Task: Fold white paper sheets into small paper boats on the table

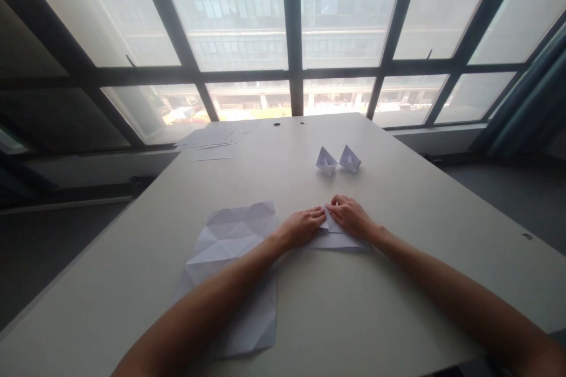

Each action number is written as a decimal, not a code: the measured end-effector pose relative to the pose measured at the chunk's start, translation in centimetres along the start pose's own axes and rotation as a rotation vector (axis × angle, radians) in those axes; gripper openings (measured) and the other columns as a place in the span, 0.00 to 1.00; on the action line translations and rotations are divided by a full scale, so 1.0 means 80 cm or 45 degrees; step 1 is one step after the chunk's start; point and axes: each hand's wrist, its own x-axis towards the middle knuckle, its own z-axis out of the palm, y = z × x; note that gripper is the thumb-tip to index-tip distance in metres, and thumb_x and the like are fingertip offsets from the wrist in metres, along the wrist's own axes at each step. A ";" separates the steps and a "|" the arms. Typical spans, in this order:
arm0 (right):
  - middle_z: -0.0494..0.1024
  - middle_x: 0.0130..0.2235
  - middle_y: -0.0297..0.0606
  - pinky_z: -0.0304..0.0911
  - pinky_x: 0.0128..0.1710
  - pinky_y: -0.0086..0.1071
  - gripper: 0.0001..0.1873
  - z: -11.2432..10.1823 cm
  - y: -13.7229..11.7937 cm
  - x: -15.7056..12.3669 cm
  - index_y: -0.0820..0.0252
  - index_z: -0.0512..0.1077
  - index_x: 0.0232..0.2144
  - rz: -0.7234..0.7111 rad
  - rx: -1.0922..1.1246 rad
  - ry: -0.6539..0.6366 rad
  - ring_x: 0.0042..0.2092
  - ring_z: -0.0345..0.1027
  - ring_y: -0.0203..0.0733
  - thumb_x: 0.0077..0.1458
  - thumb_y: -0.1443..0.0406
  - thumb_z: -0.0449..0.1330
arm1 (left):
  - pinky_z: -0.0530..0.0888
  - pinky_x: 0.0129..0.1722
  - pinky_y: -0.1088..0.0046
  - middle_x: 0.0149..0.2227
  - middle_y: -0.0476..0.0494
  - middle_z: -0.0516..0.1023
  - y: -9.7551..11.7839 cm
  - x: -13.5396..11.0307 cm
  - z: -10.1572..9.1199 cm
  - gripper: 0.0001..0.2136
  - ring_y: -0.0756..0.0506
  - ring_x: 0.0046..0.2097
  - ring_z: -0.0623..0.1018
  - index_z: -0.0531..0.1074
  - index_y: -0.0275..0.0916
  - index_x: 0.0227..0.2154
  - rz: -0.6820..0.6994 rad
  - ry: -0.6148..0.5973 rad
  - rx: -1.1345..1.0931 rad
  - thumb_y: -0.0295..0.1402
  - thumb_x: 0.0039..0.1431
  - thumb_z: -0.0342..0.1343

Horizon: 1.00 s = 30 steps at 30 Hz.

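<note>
A white sheet of paper (338, 241), folded to a peak at the top with a flat band along its lower edge, lies on the table under both my hands. My left hand (305, 225) rests on its left slope, fingers stretched out flat towards the peak. At the right slope, my right hand (351, 215) has its fingers bent and pressed together on the paper near the peak. Beyond my hands stand two folded paper boats (326, 162), side by side. Left of the hands lies a creased, unfolded sheet (234, 227), partly covered by my left forearm.
Several loose white sheets (207, 138) lie at the far left of the white table (411, 206). A small dark item (527, 236) is near the right edge. Large framed windows (241, 12) rise behind the table, and a blue curtain (522, 94) hangs at right.
</note>
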 end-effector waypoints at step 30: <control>0.72 0.49 0.42 0.60 0.53 0.43 0.19 -0.006 0.014 -0.015 0.51 0.74 0.50 -0.082 0.233 -0.063 0.51 0.63 0.49 0.56 0.57 0.63 | 0.68 0.59 0.65 0.59 0.41 0.69 -0.001 -0.010 -0.004 0.14 0.43 0.61 0.68 0.71 0.41 0.52 0.016 0.021 -0.124 0.37 0.68 0.48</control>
